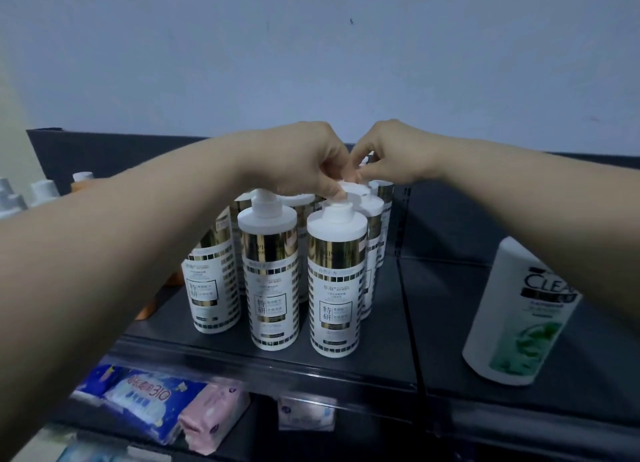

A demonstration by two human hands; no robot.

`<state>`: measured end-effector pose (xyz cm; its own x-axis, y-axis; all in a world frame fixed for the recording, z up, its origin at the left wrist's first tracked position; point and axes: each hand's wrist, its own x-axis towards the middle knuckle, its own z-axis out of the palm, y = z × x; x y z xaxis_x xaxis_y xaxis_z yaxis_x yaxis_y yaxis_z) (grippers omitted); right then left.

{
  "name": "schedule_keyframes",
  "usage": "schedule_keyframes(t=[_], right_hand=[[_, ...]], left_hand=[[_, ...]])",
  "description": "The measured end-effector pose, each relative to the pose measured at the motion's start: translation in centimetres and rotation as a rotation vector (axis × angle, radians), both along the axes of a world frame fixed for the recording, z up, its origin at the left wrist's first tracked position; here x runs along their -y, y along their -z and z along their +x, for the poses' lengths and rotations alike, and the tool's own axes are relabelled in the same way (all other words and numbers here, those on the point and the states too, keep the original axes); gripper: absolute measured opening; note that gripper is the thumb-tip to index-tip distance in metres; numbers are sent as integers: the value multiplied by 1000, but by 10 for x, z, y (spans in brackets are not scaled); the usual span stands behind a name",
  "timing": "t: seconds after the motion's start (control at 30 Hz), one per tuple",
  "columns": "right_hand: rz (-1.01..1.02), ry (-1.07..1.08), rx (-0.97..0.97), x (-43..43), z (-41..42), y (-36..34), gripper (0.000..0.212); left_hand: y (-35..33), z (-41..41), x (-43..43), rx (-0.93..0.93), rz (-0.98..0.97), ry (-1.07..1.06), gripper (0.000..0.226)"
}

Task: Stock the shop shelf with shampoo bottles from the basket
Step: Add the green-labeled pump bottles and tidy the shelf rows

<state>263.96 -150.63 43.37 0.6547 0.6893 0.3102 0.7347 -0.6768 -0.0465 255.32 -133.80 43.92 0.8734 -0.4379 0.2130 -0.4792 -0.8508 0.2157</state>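
Note:
Several white shampoo bottles with gold bands stand grouped on the dark shelf (446,326); the front one (335,288) is nearest the edge. Both hands reach over the group to a bottle in the back row. My left hand (304,160) pinches its white pump cap (353,187) with curled fingers. From the right, my right hand (391,153) pinches the same cap, thumb and fingertips meeting my left hand's. The body of that back bottle is mostly hidden by the bottles in front. No basket is in view.
A white Clear bottle with green print (519,316) stands alone at the right of the shelf. White-capped and orange bottles (45,191) sit at the far left. Wrapped tissue packs (156,406) lie on the lower shelf. Bare shelf lies between the group and the Clear bottle.

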Motion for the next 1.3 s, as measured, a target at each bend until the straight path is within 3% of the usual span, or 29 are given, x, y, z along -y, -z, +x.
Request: schedule_keyframes(t=[0.63,0.8,0.9,1.03,1.13,1.23,1.3], right_hand=[[88,38,-2,22,-26,-5,31],[174,89,19,58,-58,-19,34],[288,151,34,102,-74,-19,33],[611,239,52,166,-91,15,40],[931,266,23,200,-101,64,60],[1046,283,-232,212,-105,120,85],[1001,282,-436,213,-105,151,84]], left_hand=[[4,-11,10,-15,-67,-32,17],[-12,-17,23,-20,83,-97,41],[-16,-22,50,129,74,-75,47],[8,-31,103,288,-73,6,52],[53,-41,134,323,-328,97,54],[113,-42,151,173,-543,70,60],[152,-38,155,48,-573,10,64]])
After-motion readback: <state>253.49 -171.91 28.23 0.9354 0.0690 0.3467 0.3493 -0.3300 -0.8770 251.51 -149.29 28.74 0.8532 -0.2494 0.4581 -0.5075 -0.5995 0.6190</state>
